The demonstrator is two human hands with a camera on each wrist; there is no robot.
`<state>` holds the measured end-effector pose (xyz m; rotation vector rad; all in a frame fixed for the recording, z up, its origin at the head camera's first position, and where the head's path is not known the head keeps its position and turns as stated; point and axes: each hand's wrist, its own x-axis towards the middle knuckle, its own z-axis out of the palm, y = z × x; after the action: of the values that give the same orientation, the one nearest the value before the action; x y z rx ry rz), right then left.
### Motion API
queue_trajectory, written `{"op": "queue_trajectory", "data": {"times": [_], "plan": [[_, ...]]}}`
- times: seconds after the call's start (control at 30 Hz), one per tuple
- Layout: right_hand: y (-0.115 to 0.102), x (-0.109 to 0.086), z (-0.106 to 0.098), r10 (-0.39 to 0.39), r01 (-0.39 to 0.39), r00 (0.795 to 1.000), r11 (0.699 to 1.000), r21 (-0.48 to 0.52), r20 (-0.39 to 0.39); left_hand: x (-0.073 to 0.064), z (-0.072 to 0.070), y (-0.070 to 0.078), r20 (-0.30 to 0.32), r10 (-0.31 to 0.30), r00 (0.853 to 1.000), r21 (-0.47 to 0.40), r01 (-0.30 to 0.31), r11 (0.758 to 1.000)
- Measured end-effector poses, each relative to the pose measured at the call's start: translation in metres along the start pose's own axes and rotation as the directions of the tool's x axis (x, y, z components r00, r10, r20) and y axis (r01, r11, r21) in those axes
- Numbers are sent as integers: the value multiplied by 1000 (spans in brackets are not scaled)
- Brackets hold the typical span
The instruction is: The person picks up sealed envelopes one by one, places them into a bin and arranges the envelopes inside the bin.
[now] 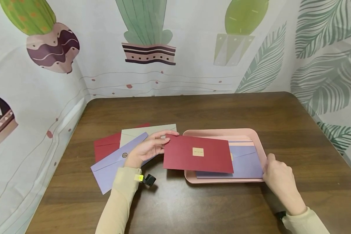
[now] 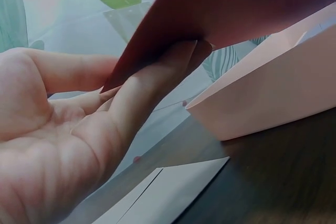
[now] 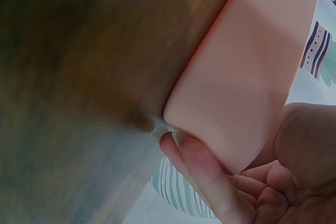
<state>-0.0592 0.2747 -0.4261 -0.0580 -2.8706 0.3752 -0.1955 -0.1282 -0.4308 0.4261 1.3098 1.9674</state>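
Note:
A dark red envelope (image 1: 181, 156) with a small gold label is pinched at its left edge between the thumb and fingers of my left hand (image 1: 149, 149). It hangs over the left part of a pink tray (image 1: 219, 181), above a purple envelope (image 1: 245, 159) lying inside. In the left wrist view, fingers (image 2: 149, 85) reach under the red envelope (image 2: 210, 14). My right hand (image 1: 280, 174) grips the tray's right end. The right wrist view shows fingertips against the lower corner of the tray wall (image 3: 236, 77).
Left of the tray, a purple envelope (image 1: 108, 172) with a dark round seal, a pale grey-green envelope (image 1: 163, 128) and another red envelope (image 1: 105, 148) overlap on the brown wooden table (image 1: 199, 211). Pale pink edges (image 1: 240, 138) show inside the tray. A cactus-print cloth (image 1: 193, 74) hangs behind.

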Motion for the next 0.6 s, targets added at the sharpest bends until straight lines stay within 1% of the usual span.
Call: {"op": "queue_trajectory", "data": {"times": [0.17,0.33,0.47,0.6], "plan": [[0,0,0,1,-1,1000,1000,0,7,1,2,-1,4,4,1000,-3,-4,1000],[0,-1,0,-1,1,1000,1000,3,11,5,5,-2,3,-9,1000,-6,9,1000],[0,-1,1,-11,11,1000,1000,0,-9,9,10,-2,39,-9,999,0,9,1000],[1,0,2,-11,11,1000,1000,1,-8,16,15,-4,85,-5,996,-8,5,1000]]}}
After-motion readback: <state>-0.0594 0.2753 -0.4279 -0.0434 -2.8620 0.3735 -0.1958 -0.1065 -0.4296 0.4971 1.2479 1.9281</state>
